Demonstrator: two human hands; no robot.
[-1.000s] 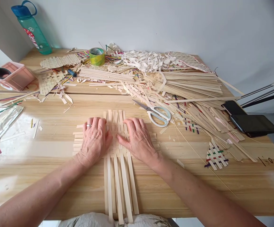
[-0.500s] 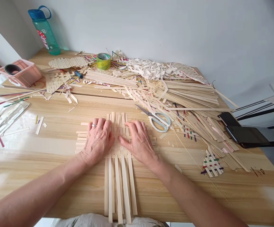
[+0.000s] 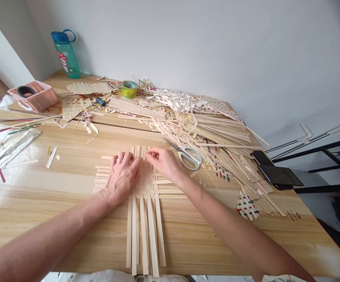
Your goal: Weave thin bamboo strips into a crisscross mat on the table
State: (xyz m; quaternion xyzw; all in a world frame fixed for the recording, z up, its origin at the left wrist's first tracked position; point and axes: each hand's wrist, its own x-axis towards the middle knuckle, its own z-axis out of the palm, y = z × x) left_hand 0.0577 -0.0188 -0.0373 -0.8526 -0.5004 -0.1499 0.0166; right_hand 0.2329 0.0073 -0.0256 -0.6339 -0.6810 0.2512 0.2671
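Bamboo-strip weave lies on the table, strip ends near its front edge. Left hand presses open on it; right hand curls on top strips, grip unclear, near scissors. Far-left pink basket holds a dark roll.

Dark marks that I read as "1:0" stand on the wood of my desk, near its right edge; the red mushroom print on my teal water bottle and the tape roll show lettering too small to read.
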